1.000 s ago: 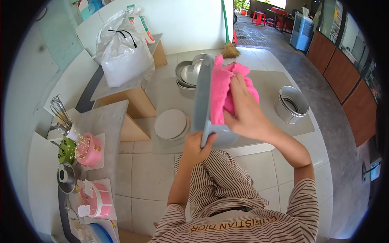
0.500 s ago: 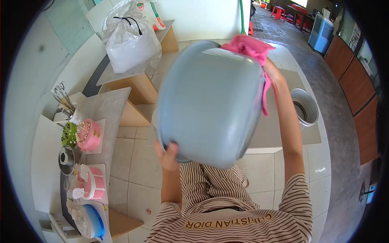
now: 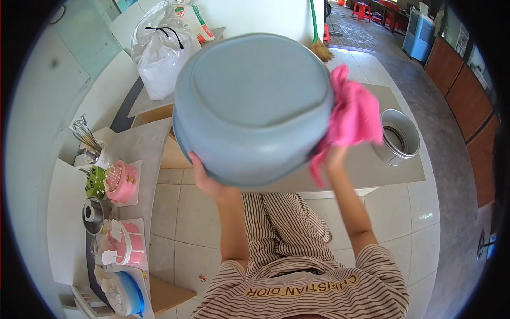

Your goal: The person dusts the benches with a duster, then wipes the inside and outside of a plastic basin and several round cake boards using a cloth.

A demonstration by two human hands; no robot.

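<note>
Over a flat grey tabletop [image 3: 390,173] and white floor tiles [image 3: 194,218], a rounded blue-grey basin [image 3: 255,111] tilts bottom-up, long axis crosswise. The left hand [image 3: 215,183] grips its rim; pink cloth [image 3: 358,114] hides the right hand's [image 3: 336,157] fingers, grip unclear.

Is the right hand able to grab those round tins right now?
Probably not: the right hand holds the pink cloth beside the tub. Without the cloth, maybe, since nothing else seems to block the tins.

Find at twelve o'clock a glossy blue-grey basin [image 3: 255,80], tipped with base facing the camera. At its three-o'clock side, see a crumpled pink cloth [image 3: 355,114] trailing toward four o'clock.
</note>
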